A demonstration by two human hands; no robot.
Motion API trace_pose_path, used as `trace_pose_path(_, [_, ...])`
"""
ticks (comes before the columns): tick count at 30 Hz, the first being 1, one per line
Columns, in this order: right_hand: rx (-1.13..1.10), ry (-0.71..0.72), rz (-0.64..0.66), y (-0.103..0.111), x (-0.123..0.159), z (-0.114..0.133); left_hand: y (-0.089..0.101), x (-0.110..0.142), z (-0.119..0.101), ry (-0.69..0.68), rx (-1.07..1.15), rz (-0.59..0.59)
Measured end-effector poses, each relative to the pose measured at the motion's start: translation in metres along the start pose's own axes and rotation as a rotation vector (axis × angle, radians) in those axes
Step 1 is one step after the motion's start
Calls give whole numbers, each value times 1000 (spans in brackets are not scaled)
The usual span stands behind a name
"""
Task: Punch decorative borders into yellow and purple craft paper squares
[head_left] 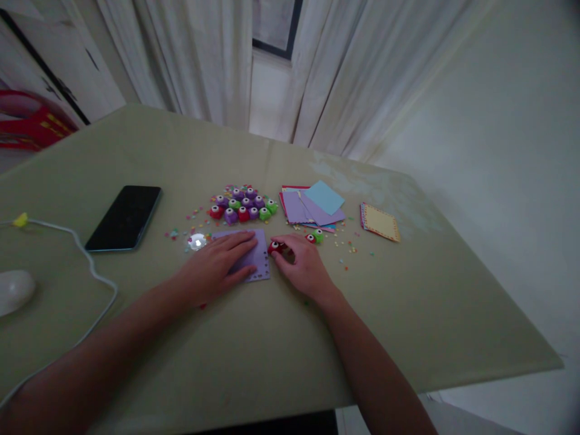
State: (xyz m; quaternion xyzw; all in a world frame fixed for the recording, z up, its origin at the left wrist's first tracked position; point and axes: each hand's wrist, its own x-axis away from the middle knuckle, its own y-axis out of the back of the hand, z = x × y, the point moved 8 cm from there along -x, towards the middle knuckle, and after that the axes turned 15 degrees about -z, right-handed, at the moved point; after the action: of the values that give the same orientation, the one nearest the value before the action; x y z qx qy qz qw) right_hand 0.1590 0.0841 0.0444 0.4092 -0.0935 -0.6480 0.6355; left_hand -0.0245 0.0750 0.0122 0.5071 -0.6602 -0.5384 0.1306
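My left hand (222, 266) lies flat with fingers stretched over a purple paper card (257, 254). Small holes run along the card's right and lower edges. At that right edge, my right hand (303, 263) pinches a red paper punch with a big eye (274, 247) between thumb and fingers. Just beyond the right hand lie a red and a green eyed punch (316, 236). Behind the card stands a cluster of purple, red and green eyed punches (246, 204). A shiny silver disc (197, 241) is beside the left hand.
A stack of coloured cards (296, 206) and a pile of cards with punched edges (380, 222) lie to the right. Tiny paper bits (174, 233) are scattered about. On the left are a black tablet (124, 217), a white cable (97, 275) and a white mouse (16, 291).
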Motion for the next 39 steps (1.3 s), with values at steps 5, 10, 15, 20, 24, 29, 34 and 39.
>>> trace_pose_path(5, [2,0,-6,0,0,-1,1,0,1,11,-11,-12])
trace_pose_path(10, [-32,-2,-12,-1,1,-2,1,0,0,5,-1,-12])
trace_pose_path(15, [-37,34,-9,-1,1,2,2,0,1,2,4,-28])
trace_pose_path(20, [-87,28,1,-2,1,2,1,0,0,-6,4,-23])
trace_pose_path(24, [-106,12,13,-3,2,0,0,1,-4,-28,0,-13])
trace_pose_path(29, [-91,22,2,-3,1,0,0,0,-7,-49,-23,-2])
trace_pose_path(34, [-67,13,-11,-1,0,-2,0,1,-10,-78,-27,2])
trace_pose_path(39, [-85,-4,11,-3,0,-3,0,1,-14,-74,-16,-7])
